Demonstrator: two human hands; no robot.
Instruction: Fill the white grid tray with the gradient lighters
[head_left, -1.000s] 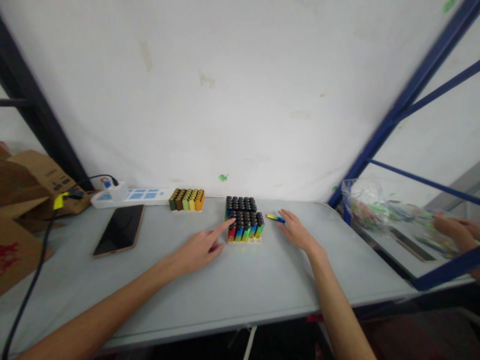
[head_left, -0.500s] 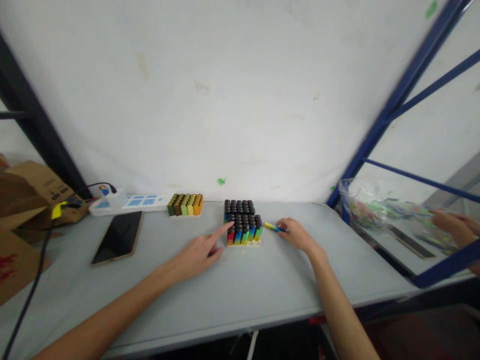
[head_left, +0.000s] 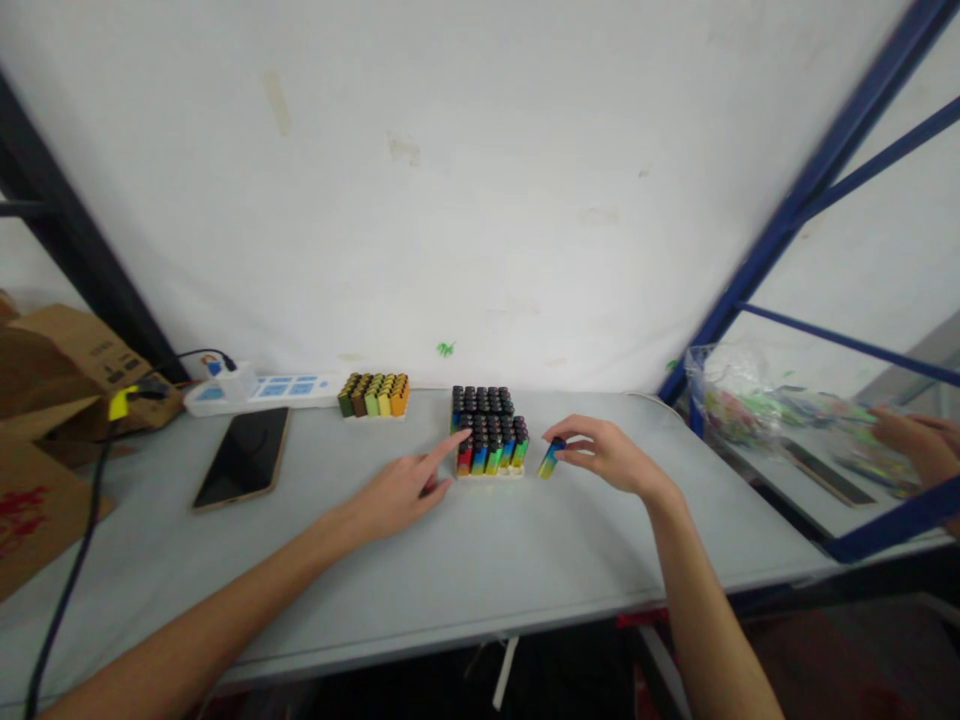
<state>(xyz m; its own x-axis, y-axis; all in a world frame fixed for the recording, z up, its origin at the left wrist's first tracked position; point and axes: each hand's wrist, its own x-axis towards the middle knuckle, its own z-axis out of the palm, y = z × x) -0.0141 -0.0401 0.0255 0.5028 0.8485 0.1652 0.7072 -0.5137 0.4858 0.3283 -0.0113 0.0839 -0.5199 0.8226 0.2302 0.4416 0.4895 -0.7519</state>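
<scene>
Several upright lighters (head_left: 493,455) with black tops and red, blue, green and yellow bodies stand packed in a white tray (head_left: 491,478), with another block of black-topped lighters (head_left: 481,399) right behind. My left hand (head_left: 401,490) is open, its index finger stretched out to the left side of the front block, at or very near the lighter tops. To the right of the tray, my right hand (head_left: 604,450) pinches a blue-and-yellow lighter (head_left: 552,458) by its dark top end. That lighter hangs tilted, its yellow end down and to the left.
A tray of green-to-orange lighters (head_left: 375,396) stands near the wall beside a white power strip (head_left: 292,390). A phone (head_left: 244,457) and cardboard boxes (head_left: 52,480) are at the left. Past the blue frame (head_left: 720,345), another person's hand (head_left: 911,435) is near plastic bags (head_left: 735,405).
My right hand has lifted and turned the lighter from lying nearly flat to hanging steeply, yellow end down. My left hand keeps pointing at the block. The view has shifted slightly.
</scene>
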